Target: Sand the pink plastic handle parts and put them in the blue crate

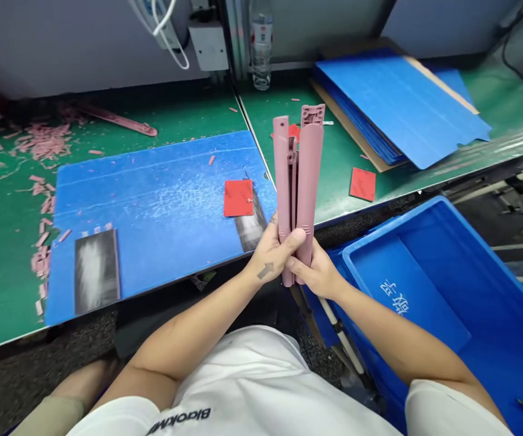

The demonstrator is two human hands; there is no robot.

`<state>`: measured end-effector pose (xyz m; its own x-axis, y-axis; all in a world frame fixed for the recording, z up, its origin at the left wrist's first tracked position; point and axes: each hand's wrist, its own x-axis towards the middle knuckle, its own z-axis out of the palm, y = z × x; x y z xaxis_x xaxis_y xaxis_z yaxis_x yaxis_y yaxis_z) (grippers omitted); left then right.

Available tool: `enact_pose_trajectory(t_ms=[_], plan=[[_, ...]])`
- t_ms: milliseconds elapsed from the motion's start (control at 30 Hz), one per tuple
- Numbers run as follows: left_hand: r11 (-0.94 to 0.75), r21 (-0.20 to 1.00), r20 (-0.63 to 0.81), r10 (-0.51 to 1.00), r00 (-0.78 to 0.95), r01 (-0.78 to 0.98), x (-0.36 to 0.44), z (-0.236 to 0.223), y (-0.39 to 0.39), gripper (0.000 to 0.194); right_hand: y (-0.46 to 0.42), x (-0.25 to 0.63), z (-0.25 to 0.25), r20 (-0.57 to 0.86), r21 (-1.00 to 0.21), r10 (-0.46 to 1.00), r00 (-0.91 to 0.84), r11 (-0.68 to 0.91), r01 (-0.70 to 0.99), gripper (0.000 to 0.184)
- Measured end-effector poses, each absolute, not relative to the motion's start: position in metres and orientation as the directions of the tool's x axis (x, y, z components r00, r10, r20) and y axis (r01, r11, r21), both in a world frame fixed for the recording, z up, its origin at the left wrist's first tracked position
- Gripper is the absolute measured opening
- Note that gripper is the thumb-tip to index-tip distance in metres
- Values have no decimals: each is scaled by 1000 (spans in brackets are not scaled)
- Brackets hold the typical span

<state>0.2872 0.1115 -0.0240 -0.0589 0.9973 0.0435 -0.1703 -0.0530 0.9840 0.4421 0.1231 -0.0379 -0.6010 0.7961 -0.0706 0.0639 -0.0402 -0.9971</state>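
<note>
My left hand (273, 253) and my right hand (318, 274) are both closed around the lower part of a bundle of long pink plastic shell pieces (309, 181). The pieces stand roughly upright, side by side, above the front edge of the bench. One has a rounded smooth outside; the inner ribs and a screw post of others show between them. My left thumb lies across the front of the bundle. Left of it, a red square pad (238, 198) partly covers a worn dark pad (251, 224) on the blue sheet (152, 242).
Another dark worn pad (97, 271) lies at the blue sheet's front left. Pink scraps (46, 142) and a long pink piece (118, 120) litter the green bench. At right are stacked blue sheets (398, 97), a red pad (362, 184) and a blue bin (483, 260). A bottle (261, 45) stands behind.
</note>
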Motion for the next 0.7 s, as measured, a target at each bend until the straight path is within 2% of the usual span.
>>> enact_pose_trajectory(t_ms=[133, 267, 333, 433, 533, 600, 700], plan=[[-55, 990, 64, 996, 62, -133, 292, -23, 125, 78, 134, 448, -24, 13, -999, 874, -486, 27, 22, 73], [-103, 994, 108, 961, 257, -29, 292, -28, 120, 89, 149, 493, -6, -73, -997, 918, -391, -80, -2, 72], [-79, 997, 70, 933, 353, 12, 285, -38, 107, 90, 147, 541, -4, -133, -990, 969, -207, -121, 69, 70], [54, 997, -69, 898, 435, 48, 271, -69, 83, 80, 122, 620, -12, -191, -955, 971, 141, -217, 203, 73], [158, 981, -192, 880, 435, 114, 266, -107, 63, 76, 89, 673, -34, -385, -829, 865, 323, -477, 290, 72], [185, 969, -239, 872, 428, 165, 270, -126, 57, 77, 78, 688, -55, -529, -700, 768, 361, -636, 324, 62], [190, 954, -279, 851, 445, 233, 280, -141, 56, 77, 94, 689, -93, -635, -564, 668, 389, -744, 358, 44]])
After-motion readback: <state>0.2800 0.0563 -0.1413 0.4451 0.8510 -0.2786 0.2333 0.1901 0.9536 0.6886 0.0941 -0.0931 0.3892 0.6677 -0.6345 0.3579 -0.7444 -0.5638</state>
